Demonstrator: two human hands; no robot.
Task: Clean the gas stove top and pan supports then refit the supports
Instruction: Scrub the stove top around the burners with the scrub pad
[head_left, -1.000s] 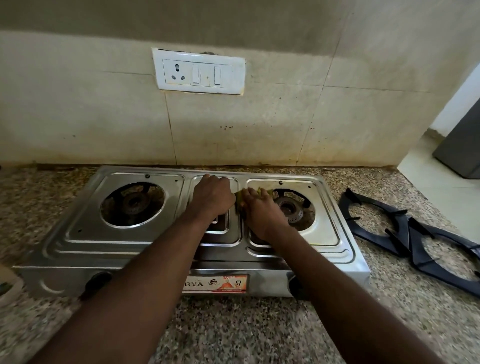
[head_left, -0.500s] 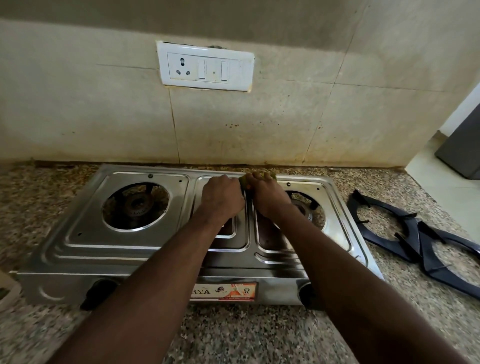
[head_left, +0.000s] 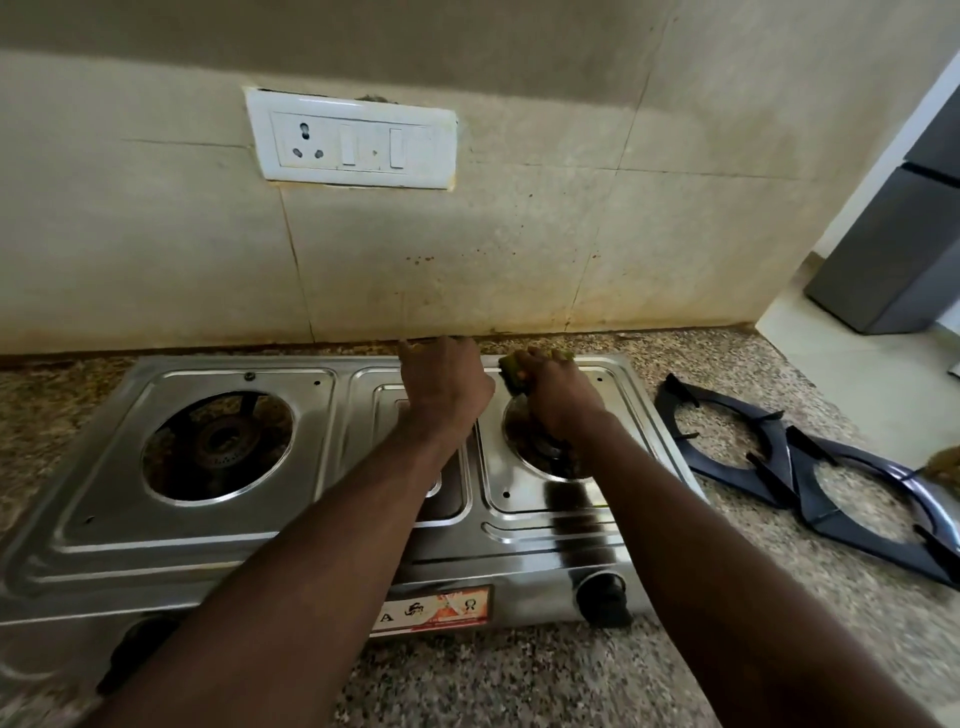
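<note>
Under right hand (head_left: 558, 397), fingers curled round it, green-yellow scrub sponge (head_left: 511, 370) presses the rear rim of the stainless steel two-burner gas stove (head_left: 208, 545), left hand (head_left: 441, 387) just beside likely bracing it, grip untellable; two black metal pan supports (head_left: 792, 470) lie well off to the right, clear of scrubbing.

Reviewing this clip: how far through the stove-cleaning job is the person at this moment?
Done: both pan supports are off, lying on the counter right of the stove top. In hand: the right hand grips a green scrub pad near the stove's back edge; the left hand rests beside it. Left: the left burner well looks grimy, and the supports are not yet refitted.
</note>
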